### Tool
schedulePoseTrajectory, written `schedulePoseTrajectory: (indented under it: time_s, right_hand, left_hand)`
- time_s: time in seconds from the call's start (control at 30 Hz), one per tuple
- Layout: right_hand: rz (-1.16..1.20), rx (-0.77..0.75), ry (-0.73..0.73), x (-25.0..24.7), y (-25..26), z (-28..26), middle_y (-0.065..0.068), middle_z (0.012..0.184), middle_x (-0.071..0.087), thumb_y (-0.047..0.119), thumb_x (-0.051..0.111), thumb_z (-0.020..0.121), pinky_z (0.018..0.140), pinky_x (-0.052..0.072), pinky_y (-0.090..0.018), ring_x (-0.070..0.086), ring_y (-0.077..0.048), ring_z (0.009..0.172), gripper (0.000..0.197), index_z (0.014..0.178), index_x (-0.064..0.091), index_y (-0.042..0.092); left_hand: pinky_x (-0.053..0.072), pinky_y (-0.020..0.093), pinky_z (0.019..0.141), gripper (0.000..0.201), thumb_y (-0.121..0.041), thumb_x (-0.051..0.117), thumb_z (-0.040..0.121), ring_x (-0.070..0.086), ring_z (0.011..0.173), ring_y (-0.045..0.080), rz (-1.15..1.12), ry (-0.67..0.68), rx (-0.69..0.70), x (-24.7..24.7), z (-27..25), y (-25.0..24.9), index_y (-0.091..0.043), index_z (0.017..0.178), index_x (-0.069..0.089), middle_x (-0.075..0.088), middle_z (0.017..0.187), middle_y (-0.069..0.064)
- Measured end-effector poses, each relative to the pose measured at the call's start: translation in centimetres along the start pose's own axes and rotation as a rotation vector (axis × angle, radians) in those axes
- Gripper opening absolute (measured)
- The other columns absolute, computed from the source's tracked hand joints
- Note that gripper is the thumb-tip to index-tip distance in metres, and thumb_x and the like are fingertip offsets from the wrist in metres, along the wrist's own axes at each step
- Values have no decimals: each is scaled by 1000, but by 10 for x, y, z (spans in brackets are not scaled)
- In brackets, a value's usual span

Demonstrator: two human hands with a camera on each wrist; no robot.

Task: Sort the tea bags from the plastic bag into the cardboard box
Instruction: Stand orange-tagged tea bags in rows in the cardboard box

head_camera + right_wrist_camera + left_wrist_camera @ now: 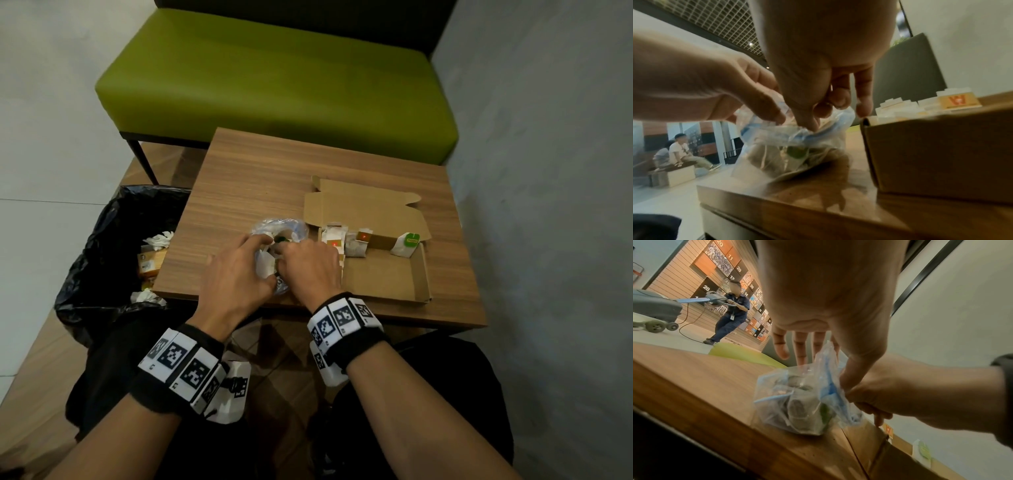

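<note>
Both hands are at the mouth of the plastic bag (pixel 279 236), which sits on the table (pixel 260 171) just left of the cardboard box (pixel 383 274). The left hand (pixel 236 274) pinches one side of the rim; the right hand (pixel 310 270) pinches the other side, fingers curled in. The tea bags (pixel 797 408) inside look light, soft and easily torn, so I'd take one by its paper tag. The film looks thin and slippery. Several tea bags already stand in the box.
</note>
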State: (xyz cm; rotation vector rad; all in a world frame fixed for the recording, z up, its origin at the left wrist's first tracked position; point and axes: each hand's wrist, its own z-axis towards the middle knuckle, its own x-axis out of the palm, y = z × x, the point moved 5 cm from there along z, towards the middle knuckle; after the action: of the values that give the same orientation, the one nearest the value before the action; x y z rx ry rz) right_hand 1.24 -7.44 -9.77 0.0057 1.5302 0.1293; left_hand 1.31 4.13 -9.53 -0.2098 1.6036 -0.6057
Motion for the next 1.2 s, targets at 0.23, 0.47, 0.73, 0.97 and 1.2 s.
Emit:
schedulePoseTrajectory:
  time_s: [0.23, 0.47, 0.73, 0.97, 1.2]
  right_hand:
    - [-55, 8, 41, -1, 9, 9, -4, 98, 71, 16, 48, 101, 63, 39, -34, 70, -27, 91, 23, 107, 69, 19]
    - [-33, -60, -134, -2, 10, -6, 2, 59, 64, 20, 68, 89, 46, 32, -25, 65, -20, 53, 10, 80, 72, 21]
    - [681, -6, -407, 3, -19, -34, -4, 87, 77, 18, 66, 92, 62, 58, -34, 70, -14, 70, 18, 106, 76, 12]
    - [1081, 184, -390, 1, -44, -61, 8, 98, 73, 11, 72, 88, 73, 58, -17, 71, 3, 87, 19, 106, 77, 10]
    - [1383, 347, -381, 5, -62, -76, -5, 94, 78, 5, 76, 84, 80, 61, -35, 75, -18, 90, 17, 98, 76, 15]
  left_hand:
    - [53, 49, 87, 63, -26, 78, 71, 64, 105, 24, -30, 24, 12, 0, -1, 2, -24, 131, 56, 61, 128, -3]
    - [48, 49, 91, 66, -45, 75, 76, 63, 107, 25, 61, -2, -29, -9, 4, 9, -25, 133, 50, 59, 130, -2]
    - [47, 51, 93, 66, -44, 72, 79, 59, 113, 29, 67, -18, -62, -14, 14, 19, -20, 135, 48, 56, 131, 5]
    - [30, 59, 112, 48, -34, 62, 90, 31, 144, 28, 45, 64, -4, -13, 14, 13, -34, 137, 51, 19, 163, 6]
    - [48, 31, 90, 24, -27, 64, 93, 54, 110, 10, -286, -188, 235, -23, -9, -34, -20, 116, 64, 61, 125, -4]
